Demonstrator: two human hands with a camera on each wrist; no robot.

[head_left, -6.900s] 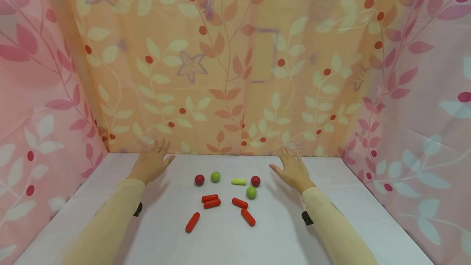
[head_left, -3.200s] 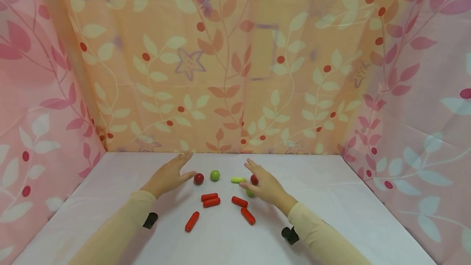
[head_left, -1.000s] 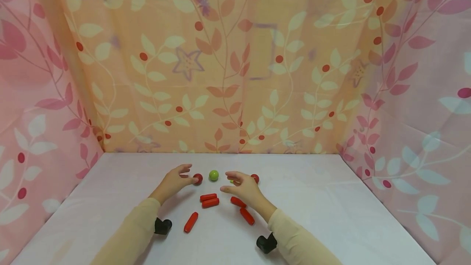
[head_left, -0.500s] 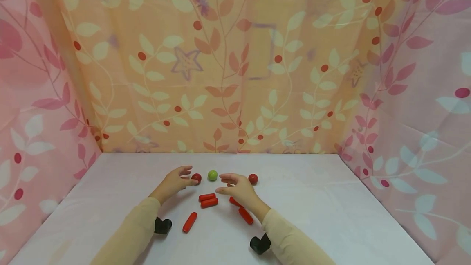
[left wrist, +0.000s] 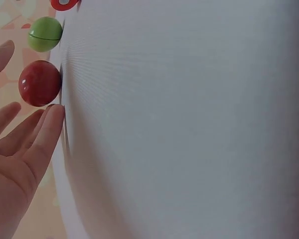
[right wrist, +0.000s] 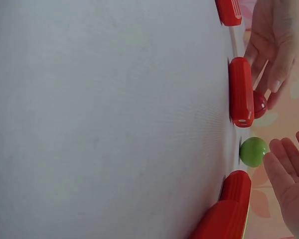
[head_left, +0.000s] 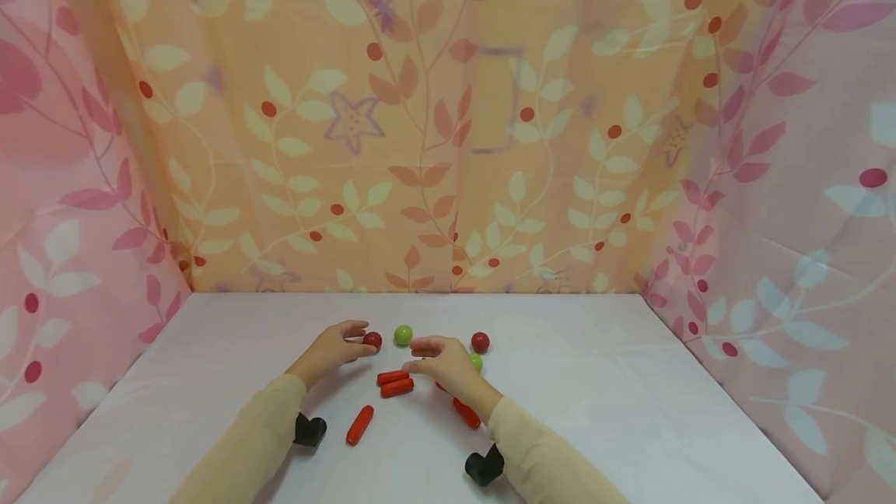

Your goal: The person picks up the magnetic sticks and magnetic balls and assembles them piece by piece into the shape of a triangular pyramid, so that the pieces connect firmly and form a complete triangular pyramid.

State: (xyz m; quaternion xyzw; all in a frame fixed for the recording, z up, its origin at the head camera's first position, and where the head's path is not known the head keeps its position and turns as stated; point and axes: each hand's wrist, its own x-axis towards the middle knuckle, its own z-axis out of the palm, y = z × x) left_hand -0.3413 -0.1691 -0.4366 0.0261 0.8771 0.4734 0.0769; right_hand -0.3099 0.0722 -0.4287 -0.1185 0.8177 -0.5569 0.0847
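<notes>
My left hand (head_left: 333,351) hovers low at the left red ball (head_left: 372,341), its fingers spread behind and beside it. In the left wrist view the fingertips (left wrist: 55,112) come close to that red ball (left wrist: 40,83); whether they touch I cannot tell. My right hand (head_left: 448,368) is held loosely bent above the table, holding nothing. It partly covers a green ball (head_left: 476,362) and a red stick-shaped piece (head_left: 440,386). Another green ball (head_left: 403,334) lies between the two hands, also seen in the right wrist view beyond the right fingers. The yellow-green stick is hidden behind the right hand.
Two red sticks (head_left: 396,387) lie side by side in the middle, a third red stick (head_left: 360,425) nearer the front. One more red stick (head_left: 467,413) lies below the right wrist. A second red ball (head_left: 480,342) sits right of the right hand. Patterned curtains (head_left: 434,138) enclose the white table (head_left: 595,411).
Both hands have come inward from the table's sides, the right one further, moving left across the pieces. In the last half second the right hand shifts slightly left; the pieces stay put.
</notes>
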